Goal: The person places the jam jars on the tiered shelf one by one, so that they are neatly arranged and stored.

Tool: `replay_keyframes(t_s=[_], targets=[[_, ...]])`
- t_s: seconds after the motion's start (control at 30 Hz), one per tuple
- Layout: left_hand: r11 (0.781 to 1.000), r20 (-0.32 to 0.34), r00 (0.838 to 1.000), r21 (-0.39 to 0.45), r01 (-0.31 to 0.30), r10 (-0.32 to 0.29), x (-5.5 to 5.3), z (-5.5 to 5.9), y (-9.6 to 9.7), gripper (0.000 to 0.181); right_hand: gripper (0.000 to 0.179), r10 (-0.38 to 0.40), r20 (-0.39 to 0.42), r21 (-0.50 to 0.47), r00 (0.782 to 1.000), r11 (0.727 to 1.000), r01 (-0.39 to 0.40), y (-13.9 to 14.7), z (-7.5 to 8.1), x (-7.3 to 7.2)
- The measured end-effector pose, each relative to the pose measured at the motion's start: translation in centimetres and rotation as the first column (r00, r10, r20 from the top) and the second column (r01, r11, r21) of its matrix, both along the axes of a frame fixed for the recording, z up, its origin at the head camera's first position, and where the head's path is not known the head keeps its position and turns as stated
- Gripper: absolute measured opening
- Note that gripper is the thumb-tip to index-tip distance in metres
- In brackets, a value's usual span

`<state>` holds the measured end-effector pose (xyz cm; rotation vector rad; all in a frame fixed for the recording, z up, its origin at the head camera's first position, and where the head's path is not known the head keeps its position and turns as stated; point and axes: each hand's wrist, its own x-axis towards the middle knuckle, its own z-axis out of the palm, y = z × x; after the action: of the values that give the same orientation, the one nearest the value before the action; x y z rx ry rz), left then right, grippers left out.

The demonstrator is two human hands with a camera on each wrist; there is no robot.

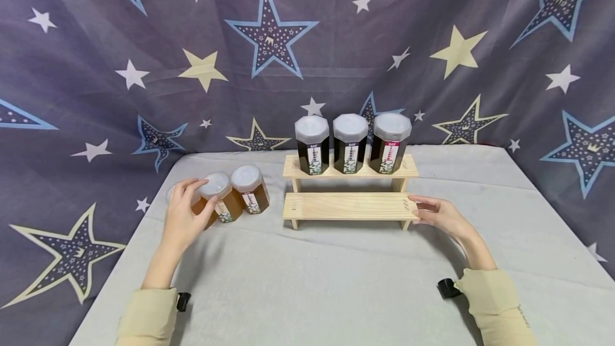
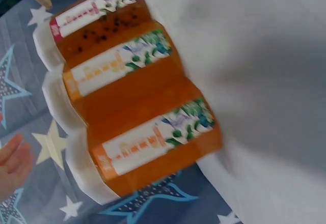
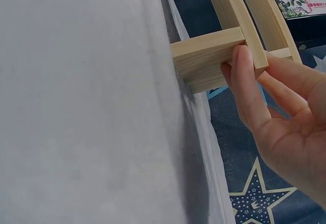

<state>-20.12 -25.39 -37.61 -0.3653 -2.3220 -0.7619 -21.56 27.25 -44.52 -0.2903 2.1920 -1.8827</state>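
The left hand [image 1: 184, 219], fingers parted and empty, hovers by three amber octagonal jars [image 2: 127, 87] at left. The right hand [image 1: 444, 217] pinches the two-tier wooden rack [image 1: 341, 206] by its near shelf's right end.

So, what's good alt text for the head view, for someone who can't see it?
A person's left hand hovers by three amber jars on pale cloth while the right hand grips the lower shelf of a wooden rack. Three dark jars stand on its upper shelf, before a star-patterned curtain.
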Motion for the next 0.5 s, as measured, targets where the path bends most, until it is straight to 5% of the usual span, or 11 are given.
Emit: replay_keyframes(t_s=[0.5], targets=[[0.997, 0.093, 0.993, -0.03, -0.067, 0.069, -0.4, -1.4, -2.9, 0.043, 0.051, 0.018, -0.005, -0.037, 1.0, 0.999, -0.018, 0.1, -0.1, 0.0]])
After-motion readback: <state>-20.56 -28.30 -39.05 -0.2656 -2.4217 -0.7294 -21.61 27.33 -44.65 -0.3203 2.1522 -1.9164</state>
